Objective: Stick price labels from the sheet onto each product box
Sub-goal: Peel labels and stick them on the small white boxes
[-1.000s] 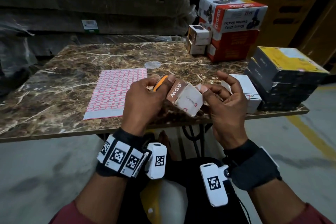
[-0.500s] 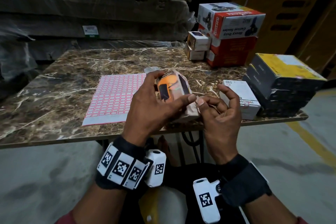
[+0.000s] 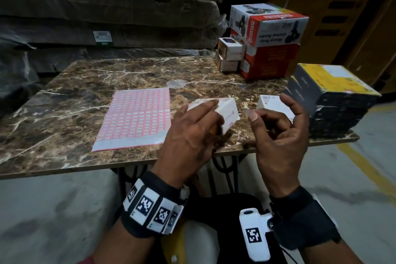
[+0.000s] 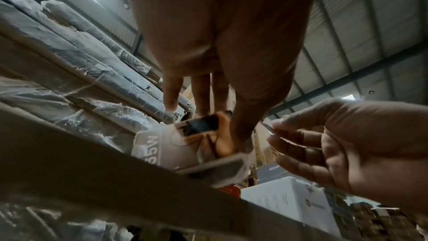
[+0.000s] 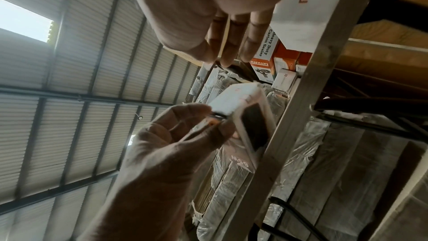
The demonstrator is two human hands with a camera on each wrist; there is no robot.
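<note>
My left hand [image 3: 192, 130] grips a small white and orange product box [image 3: 228, 111] marked 65W, just above the marble table's near edge. Its fingers lie over the top and its thumb sits underneath [image 4: 241, 135]. From the right wrist the same box [image 5: 238, 98] shows, tilted against the table edge. My right hand [image 3: 278, 130] hovers a short way right of the box, apart from it, with loosely curled fingers and the index finger raised. I see nothing held in it. The pink label sheet [image 3: 137, 113] lies flat on the table to the left of both hands.
A white box [image 3: 267, 100] sits behind my right hand. A stack of dark boxes with a yellow top [image 3: 334, 100] stands at the right edge. Red and white carton-sealer boxes [image 3: 270, 28] and small boxes [image 3: 229, 49] stand at the back right. Wrapped pallets rise behind the table [image 3: 64, 156].
Half a second ago my right thumb and finger pressed on the box. Now the right hand has pulled away to the right, and the left hand has turned the box and lowered it.
</note>
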